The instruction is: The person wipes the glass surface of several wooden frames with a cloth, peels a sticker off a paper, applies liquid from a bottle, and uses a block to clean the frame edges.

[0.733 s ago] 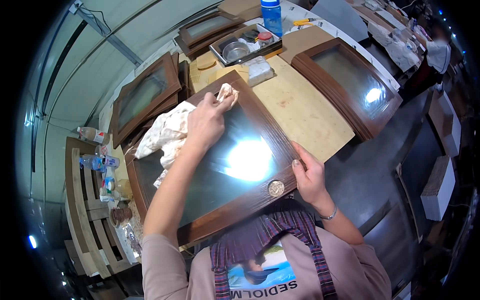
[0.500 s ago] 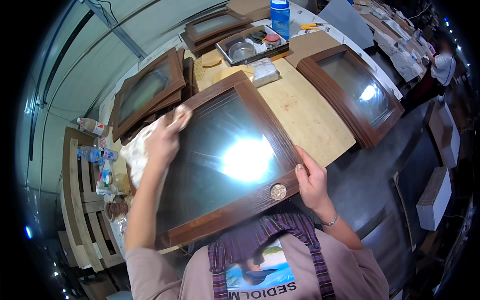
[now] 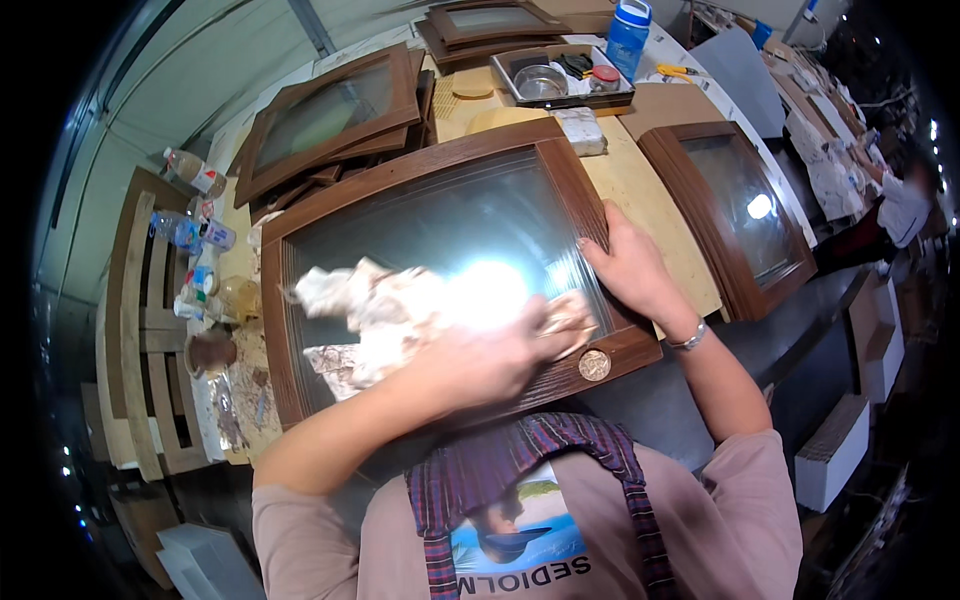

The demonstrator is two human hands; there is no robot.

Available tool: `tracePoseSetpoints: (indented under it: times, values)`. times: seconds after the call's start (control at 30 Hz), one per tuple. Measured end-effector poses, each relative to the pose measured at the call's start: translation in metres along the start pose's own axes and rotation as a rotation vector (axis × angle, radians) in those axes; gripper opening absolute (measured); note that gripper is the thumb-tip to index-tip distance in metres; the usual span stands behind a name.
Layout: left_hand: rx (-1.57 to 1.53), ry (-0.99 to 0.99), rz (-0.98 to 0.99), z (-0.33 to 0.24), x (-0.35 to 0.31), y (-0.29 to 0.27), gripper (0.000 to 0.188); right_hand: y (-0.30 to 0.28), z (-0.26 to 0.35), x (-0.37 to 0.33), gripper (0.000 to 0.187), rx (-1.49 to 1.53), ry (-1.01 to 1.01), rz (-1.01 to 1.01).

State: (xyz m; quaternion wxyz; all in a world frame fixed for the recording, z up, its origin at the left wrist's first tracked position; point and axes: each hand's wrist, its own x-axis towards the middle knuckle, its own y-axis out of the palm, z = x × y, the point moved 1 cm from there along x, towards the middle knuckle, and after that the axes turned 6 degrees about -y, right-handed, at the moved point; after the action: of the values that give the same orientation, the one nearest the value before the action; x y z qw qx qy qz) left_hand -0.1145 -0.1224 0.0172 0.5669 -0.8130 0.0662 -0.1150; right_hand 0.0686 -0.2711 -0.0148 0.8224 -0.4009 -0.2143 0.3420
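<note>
A brown wooden cabinet door with a glass pane [image 3: 420, 225] lies tilted in front of me, a bright lamp glare on its glass. My left hand [image 3: 490, 355], blurred by motion, is closed on a crumpled white cloth with brown stains [image 3: 380, 310]. The cloth spreads over the lower part of the pane. My right hand [image 3: 635, 265] grips the door's right edge, thumb on the frame and the other fingers partly hidden. Near the lower right corner of the frame sits a round, gold-coloured disc [image 3: 594, 365].
More glazed doors are stacked at left [image 3: 330, 125] and right [image 3: 700, 220]. Behind stand a tray of small items [image 3: 580, 100] and a blue bottle [image 3: 628, 40], beside a yellow-handled tool [image 3: 677, 70]. Plastic bottles [image 3: 175, 230] line the left edge. A person [image 3: 900, 210] is far right.
My left hand has swept the cloth from the door's upper left edge down and right across the glass. The door has turned, and my right hand has moved higher along its right edge.
</note>
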Motion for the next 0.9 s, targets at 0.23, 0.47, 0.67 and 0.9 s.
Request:
tracePoseSetpoints:
  times: [0.23,0.47,0.67,0.9]
  values:
    - [0.242,-0.416,-0.223,0.089,0.021,-0.013,0.035,0.000,0.005,-0.003,0.060,-0.017,0.050,0.011]
    - [-0.467,-0.304,-0.488,0.049,-0.046,-0.043,0.051,0.004,0.074,-0.018,0.079,0.376,-0.448,-0.069]
    - [-0.362,-0.108,-0.729,0.035,-0.116,-0.082,0.036,0.029,0.111,-0.027,0.066,0.370,-0.471,0.149]
    - [-0.691,-1.276,-1.457,0.185,-0.396,0.008,0.023,0.051,0.133,-0.051,0.035,-0.090,-0.647,0.169]
